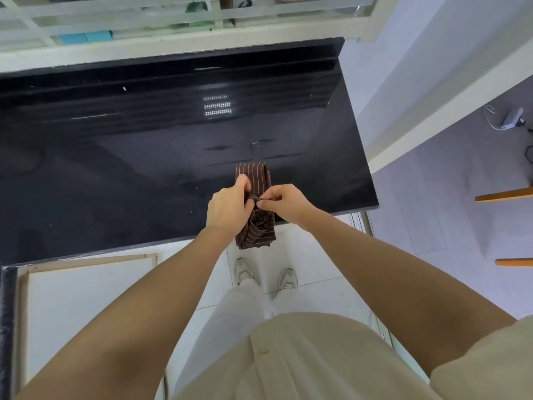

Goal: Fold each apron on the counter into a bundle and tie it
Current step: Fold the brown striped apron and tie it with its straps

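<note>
A glossy black counter [115,168] fills most of the view; near its front right corner lies a brown pinstriped apron [253,174], folded into a narrow bundle, its near end hanging past the counter's front edge; the left hand [227,206] grips the bundle's middle, fingers curled over it; the right hand [288,202] pinches a thin brown strap [254,198] running across the bundle between both hands

Arms extended; left hand [227,204] and right hand [285,202] pinch apron strap [254,198], fingers curled.
</note>
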